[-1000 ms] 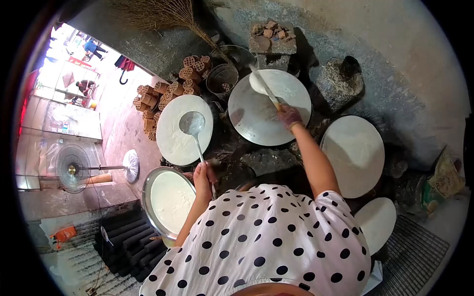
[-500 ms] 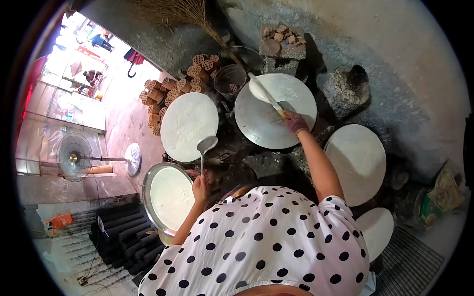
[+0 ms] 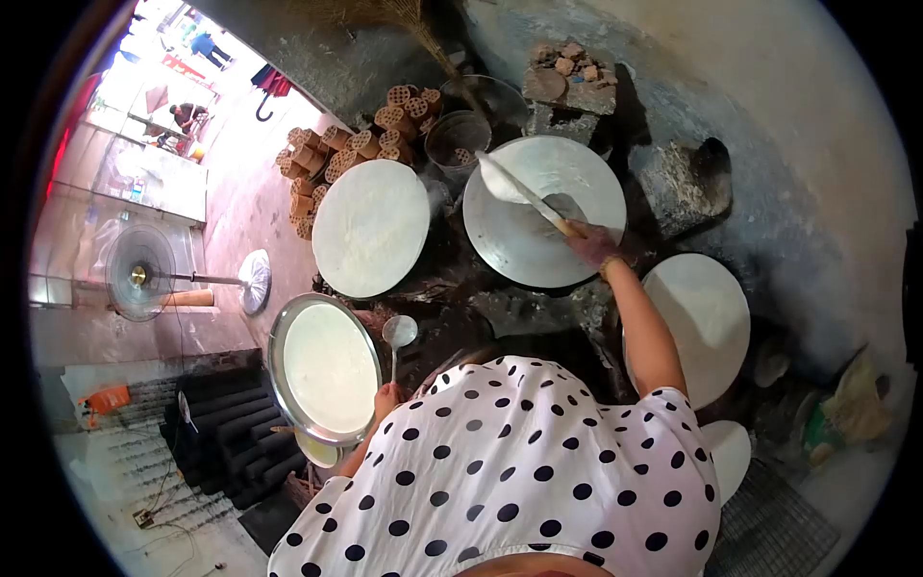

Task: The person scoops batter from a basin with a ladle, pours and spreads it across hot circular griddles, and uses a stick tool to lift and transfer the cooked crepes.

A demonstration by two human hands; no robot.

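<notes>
My left hand (image 3: 386, 396) is closed around the handle of a metal ladle (image 3: 400, 331), whose bowl is to the right of a wide metal basin (image 3: 279, 358) holding creamy white batter (image 3: 332, 368). My right hand (image 3: 594, 248), in a dark reddish glove, grips a wooden-handled spreader (image 3: 540, 204). The white, batter-coated end of that spreader is over the left part of a large round griddle (image 3: 514, 252), which has a whitish film and a darker grey patch. To the left, a round pan surface (image 3: 373, 229) is covered in an even white layer.
Another white-covered round surface (image 3: 694, 322) is at right, with a smaller pale disc (image 3: 728, 457) below. Perforated briquettes (image 3: 363, 146) are stacked beside a bucket (image 3: 458, 139). Black briquette rolls (image 3: 231, 428) lie lower left. A fan (image 3: 140, 274) stands at far left.
My left hand has drawn the ladle back from the left pan surface toward my body. My right hand has shifted slightly right, with the spreader still over the griddle's left part.
</notes>
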